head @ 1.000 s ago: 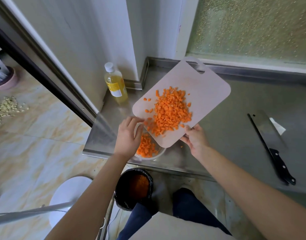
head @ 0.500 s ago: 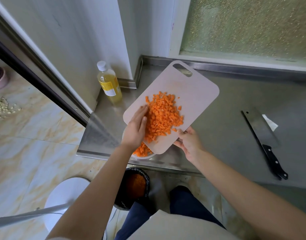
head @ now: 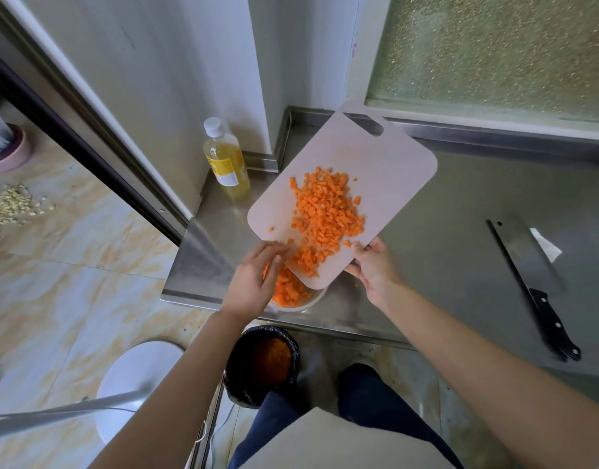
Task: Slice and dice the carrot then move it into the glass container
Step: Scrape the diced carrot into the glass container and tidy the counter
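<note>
Home kitchen, steel counter [head: 460, 231], cleaver [head: 528, 265], oil bottle [head: 227, 162]

You see one cutting board [head: 375, 164], one glass container [head: 313, 303], one cleaver [head: 528, 262], one bottle [head: 227, 164], one bin [head: 233, 377], countless carrot dice [head: 325, 211].

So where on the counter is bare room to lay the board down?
Bare counter lies between the cutting board and the knife, back to the window ledge. The front left corner is crowded: glass container, left hand, right hand, and the bottle behind.
</note>
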Available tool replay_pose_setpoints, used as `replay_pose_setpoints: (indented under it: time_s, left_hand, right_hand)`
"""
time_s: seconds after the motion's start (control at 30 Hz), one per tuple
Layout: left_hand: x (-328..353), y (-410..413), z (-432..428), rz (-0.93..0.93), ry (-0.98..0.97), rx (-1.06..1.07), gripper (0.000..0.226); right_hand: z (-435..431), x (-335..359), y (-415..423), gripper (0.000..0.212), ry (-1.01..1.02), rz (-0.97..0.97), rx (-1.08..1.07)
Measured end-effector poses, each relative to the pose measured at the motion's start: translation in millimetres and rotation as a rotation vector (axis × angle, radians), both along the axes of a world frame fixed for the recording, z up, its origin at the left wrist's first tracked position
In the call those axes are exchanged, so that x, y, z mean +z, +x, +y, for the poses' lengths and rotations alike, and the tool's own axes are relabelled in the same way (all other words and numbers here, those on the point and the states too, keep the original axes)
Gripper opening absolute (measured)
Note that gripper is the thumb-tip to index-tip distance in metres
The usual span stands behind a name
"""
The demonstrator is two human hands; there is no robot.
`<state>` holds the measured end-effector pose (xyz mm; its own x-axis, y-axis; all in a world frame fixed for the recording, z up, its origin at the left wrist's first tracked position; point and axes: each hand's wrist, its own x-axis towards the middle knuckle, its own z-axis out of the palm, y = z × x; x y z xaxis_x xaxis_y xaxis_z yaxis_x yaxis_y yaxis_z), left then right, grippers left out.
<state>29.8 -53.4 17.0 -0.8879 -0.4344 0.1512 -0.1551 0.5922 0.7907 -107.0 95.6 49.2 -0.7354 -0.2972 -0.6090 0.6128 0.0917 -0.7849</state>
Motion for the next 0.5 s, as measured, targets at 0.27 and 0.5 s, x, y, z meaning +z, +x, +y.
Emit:
replay_pose_setpoints:
  time_s: [0.27,0.5]
  left_hand:
    - [27,-72,-18,-0.022,-0.112,0.049,0.046]
    - [15,-88,-11,-0.019,-0.012,-0.016,0.046]
  right_hand:
    - [11,1,4,0.026,-0.038,0.012,0.076]
    - [14,-4,2,0.030,-0.066,0.003,0.062]
